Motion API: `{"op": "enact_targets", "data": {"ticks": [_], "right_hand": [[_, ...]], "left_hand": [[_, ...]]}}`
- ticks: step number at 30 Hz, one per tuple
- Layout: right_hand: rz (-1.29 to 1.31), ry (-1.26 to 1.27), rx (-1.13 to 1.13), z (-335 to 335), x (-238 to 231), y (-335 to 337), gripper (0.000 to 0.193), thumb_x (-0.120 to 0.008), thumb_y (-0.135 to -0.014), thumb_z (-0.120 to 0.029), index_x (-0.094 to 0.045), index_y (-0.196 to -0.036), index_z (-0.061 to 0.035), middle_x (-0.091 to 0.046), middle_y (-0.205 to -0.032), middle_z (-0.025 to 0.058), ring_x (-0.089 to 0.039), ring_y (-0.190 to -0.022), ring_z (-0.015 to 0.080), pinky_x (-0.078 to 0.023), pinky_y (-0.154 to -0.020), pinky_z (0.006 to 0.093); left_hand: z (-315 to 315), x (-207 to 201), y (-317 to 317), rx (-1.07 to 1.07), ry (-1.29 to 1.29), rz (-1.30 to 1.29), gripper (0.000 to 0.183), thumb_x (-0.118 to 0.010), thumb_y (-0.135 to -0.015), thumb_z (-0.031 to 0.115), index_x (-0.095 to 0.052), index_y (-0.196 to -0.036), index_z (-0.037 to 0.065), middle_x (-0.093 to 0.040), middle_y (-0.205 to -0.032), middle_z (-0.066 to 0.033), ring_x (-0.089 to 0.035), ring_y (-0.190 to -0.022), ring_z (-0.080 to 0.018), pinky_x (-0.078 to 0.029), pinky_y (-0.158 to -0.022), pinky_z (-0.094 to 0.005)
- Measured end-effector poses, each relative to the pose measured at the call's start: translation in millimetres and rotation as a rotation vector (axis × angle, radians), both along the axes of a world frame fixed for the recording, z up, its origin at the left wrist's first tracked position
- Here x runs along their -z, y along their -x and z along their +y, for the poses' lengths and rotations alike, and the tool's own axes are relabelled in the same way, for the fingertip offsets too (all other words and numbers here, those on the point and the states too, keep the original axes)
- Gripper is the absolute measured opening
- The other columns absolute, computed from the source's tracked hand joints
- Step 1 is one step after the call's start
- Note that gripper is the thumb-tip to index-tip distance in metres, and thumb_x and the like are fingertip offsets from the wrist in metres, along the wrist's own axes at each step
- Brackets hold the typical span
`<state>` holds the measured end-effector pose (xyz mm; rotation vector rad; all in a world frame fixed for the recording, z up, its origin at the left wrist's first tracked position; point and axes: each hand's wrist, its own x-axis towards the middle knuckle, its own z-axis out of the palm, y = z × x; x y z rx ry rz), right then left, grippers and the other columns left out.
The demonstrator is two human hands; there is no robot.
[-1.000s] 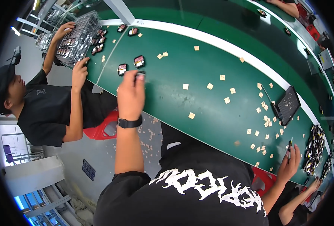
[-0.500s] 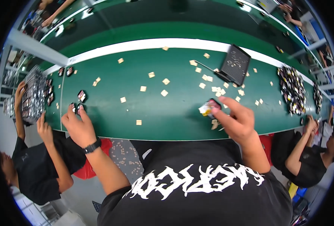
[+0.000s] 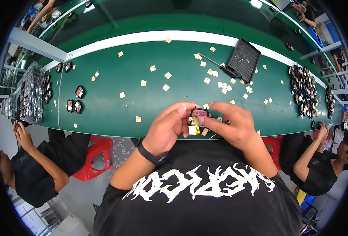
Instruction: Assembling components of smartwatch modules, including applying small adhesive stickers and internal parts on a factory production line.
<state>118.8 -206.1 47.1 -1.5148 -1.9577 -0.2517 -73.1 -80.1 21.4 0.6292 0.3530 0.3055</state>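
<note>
A small electronic unit [image 3: 199, 113] with a black frame and a red circuit board is held over the front edge of the green table. From it hangs a silver-and-yellow battery pouch [image 3: 193, 129]. My left hand [image 3: 163, 128], with a black wristband, grips the unit's left side between thumb and fingers. My right hand [image 3: 237, 125] closes on its other side, thumb against the board and forefinger by the upper right corner. Close to that fingertip is a small pale piece [image 3: 206, 106], partly hidden; I cannot tell if it is held.
Cream paper squares [image 3: 166, 87] lie scattered over the green table [image 3: 115, 110]. A black tray [image 3: 242, 59] with a thin rod stands at the back right. Similar units form a pile [image 3: 303, 92] at right; several [image 3: 78, 106] lie at left, near stacked clear trays [image 3: 32, 92]. Co-workers sit on both sides.
My left hand has left the units at the left and come to the middle, onto the unit. My right hand has carried that unit leftward and inward, where both hands now meet.
</note>
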Motion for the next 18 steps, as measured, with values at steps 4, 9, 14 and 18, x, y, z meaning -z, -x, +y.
{"op": "enact_targets", "data": {"ticks": [4,9,14,18], "right_hand": [[0.118,0.088,-0.045,-8.0,2.6,-6.0,0.030,-0.077,-0.074,-0.009,-0.079,-0.101,-0.0220,-0.067,-0.115,0.0056,-0.057,-0.065,0.0099,-0.047,-0.053,0.0249],[0.592,0.252,-0.009,-10.4,11.3,-6.3,0.040,-0.078,-0.077,0.005,-0.076,-0.112,-0.0141,-0.065,-0.120,0.0062,-0.060,-0.073,0.0143,-0.047,-0.060,0.0264],[0.894,0.465,0.232,-23.8,9.3,-5.1,0.024,-0.070,-0.094,-0.007,-0.070,-0.118,-0.0024,-0.066,-0.101,0.0102,-0.062,-0.083,0.0192,-0.050,-0.073,0.0297],[0.728,0.952,0.446,-21.1,-1.8,-1.4,0.018,-0.066,-0.100,-0.015,-0.072,-0.109,-0.0004,-0.068,-0.091,0.0114,-0.061,-0.079,0.0224,-0.049,-0.073,0.0323]], "left_hand": [[7.3,0.5,1.9,0.129,-0.116,0.120,0.024,-0.058,-0.104,0.015,-0.061,-0.124,0.002,-0.070,-0.111,-0.0060,-0.063,-0.085,-0.0067,-0.048,-0.065,-0.0218],[7.5,-2.4,-5.0,0.081,-0.238,0.196,0.030,-0.068,-0.096,0.003,-0.060,-0.125,0.001,-0.071,-0.107,-0.0053,-0.066,-0.090,-0.0077,-0.048,-0.065,-0.0206],[1.4,6.8,-8.2,-0.074,-0.363,0.227,0.039,-0.067,-0.094,-0.004,-0.058,-0.132,-0.002,-0.070,-0.110,-0.0114,-0.068,-0.094,-0.0128,-0.056,-0.077,-0.0247],[0.4,14.4,-7.4,-0.026,-0.395,0.328,0.040,-0.066,-0.095,-0.005,-0.057,-0.134,-0.003,-0.065,-0.123,-0.0161,-0.069,-0.102,-0.0174,-0.058,-0.087,-0.0259]]}}
